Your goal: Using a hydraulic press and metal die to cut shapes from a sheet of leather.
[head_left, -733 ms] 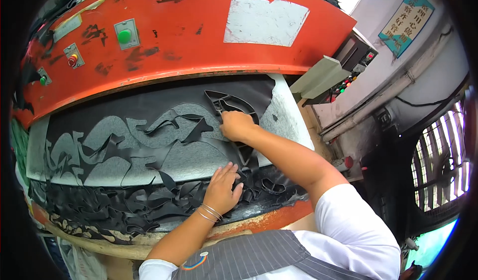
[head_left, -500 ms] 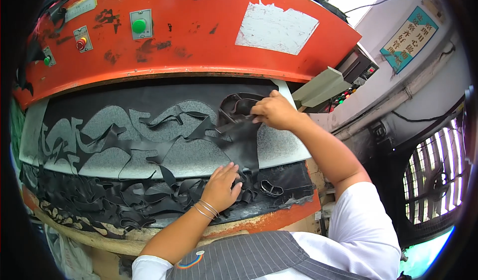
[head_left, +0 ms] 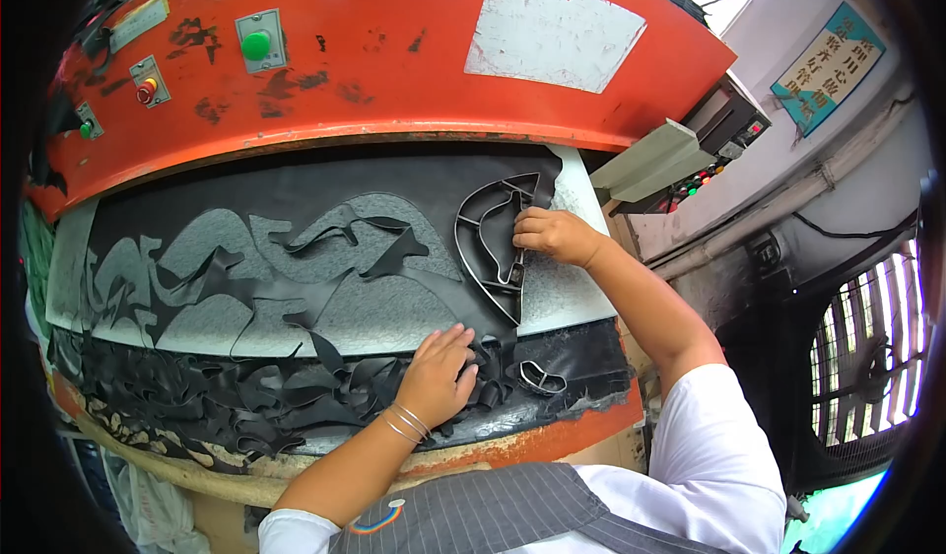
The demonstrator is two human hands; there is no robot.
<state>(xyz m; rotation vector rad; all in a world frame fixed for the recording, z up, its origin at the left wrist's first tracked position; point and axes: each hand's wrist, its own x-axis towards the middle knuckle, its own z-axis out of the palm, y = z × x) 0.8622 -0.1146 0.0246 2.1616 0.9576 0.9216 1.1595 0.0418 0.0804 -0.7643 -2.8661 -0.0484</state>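
Observation:
My right hand [head_left: 557,236] grips the straight side of a metal cutting die [head_left: 470,223], a curved frame with inner blades and cross bars. The die lies at the right end of a black leather-like sheet [head_left: 325,172], spread over a pale cutting board [head_left: 570,293]. Curved shapes are cut out of the sheet, showing the grey board, and thin strips curl up between them. Close to the board's front edge my left hand [head_left: 439,372] rests palm down with fingers stretched. A small loop-shaped die [head_left: 533,384] lies to its right.
Black scraps [head_left: 246,391] are heaped along the front ledge. An orange-red press beam [head_left: 394,81] spans the back, carrying a green button [head_left: 256,45] and a red one [head_left: 147,90]. A control box [head_left: 734,125] stands at the right behind a grey plate [head_left: 645,168].
My right hand has brought the die down from a tilted position to lie on the sheet, turning it so its outline faces up. My left hand has stayed nearly still.

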